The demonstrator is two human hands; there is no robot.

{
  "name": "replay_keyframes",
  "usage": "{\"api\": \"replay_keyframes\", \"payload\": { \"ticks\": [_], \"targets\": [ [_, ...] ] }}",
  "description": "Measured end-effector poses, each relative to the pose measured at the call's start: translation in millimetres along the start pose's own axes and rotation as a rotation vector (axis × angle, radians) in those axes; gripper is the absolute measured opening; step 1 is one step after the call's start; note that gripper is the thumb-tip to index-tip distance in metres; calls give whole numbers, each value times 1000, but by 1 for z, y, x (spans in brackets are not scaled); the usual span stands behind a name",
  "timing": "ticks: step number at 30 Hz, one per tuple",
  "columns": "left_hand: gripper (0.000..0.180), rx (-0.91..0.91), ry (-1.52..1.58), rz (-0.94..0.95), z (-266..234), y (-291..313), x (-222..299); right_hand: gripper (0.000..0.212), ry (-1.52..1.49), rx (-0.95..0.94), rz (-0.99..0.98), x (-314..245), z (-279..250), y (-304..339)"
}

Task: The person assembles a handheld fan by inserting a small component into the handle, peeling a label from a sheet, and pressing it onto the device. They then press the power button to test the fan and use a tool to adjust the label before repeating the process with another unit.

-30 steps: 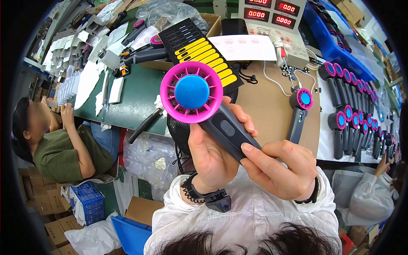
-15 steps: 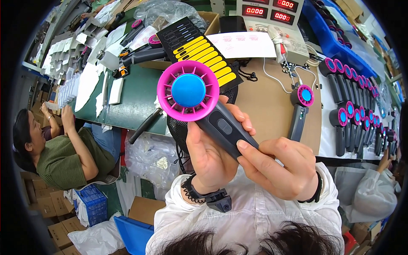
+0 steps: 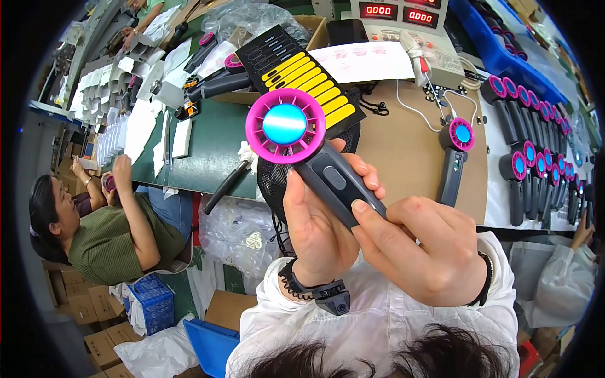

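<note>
A handheld fan (image 3: 332, 179) with a dark grey handle, a pink slotted ring and a shiny blue centre is held in front of me, its head up and to the left. Around the upper handle wraps my left hand (image 3: 318, 233), thumb on one side and fingers on the other. With the fingers of my right hand (image 3: 422, 246) I pinch the handle's lower end, the thumb and index finger lying on its dark face. Behind the fan head lies a black sheet of yellow oblong stickers (image 3: 318, 94). That sheet partly covers a black mesh bag (image 3: 268, 189).
A second fan (image 3: 455, 160) is wired to a power supply with red displays (image 3: 435, 57). Rows of finished-looking fans (image 3: 523, 126) stand at the right beside a blue bin (image 3: 488, 47). A black rod (image 3: 225, 187) overhangs the green table edge. At the left sits a co-worker in green (image 3: 110, 239).
The fan's head tilts, and its blue centre now catches a bright reflection. My hands keep their grip. The surroundings shift slightly right in view. The co-worker's raised hand now holds a pink-ringed thing.
</note>
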State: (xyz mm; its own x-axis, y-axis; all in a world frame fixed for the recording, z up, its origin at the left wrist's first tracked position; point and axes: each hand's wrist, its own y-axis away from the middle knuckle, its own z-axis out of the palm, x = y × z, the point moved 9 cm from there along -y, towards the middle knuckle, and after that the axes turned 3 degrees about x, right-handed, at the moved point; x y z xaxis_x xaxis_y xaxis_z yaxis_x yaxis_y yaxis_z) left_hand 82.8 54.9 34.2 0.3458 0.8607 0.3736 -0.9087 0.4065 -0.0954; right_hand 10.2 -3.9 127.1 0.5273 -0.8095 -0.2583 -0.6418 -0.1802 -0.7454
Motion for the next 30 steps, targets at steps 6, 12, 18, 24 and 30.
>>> {"api": "replay_keyframes", "payload": {
  "ticks": [6,12,18,24,30],
  "targets": [
    [50,6,-19,3,-1,0,3,30,-4,-3,11,-1,0,-4],
    [44,18,-21,18,0,1,2,29,11,2,13,-3,0,-5],
    [46,70,-202,58,1,2,8,28,17,43,-20,-6,1,-2],
    [49,89,-227,61,0,3,9,28,3,50,-29,-7,0,1],
    [50,111,-232,72,-1,2,10,29,-10,47,-12,-7,0,1]
  ]
}}
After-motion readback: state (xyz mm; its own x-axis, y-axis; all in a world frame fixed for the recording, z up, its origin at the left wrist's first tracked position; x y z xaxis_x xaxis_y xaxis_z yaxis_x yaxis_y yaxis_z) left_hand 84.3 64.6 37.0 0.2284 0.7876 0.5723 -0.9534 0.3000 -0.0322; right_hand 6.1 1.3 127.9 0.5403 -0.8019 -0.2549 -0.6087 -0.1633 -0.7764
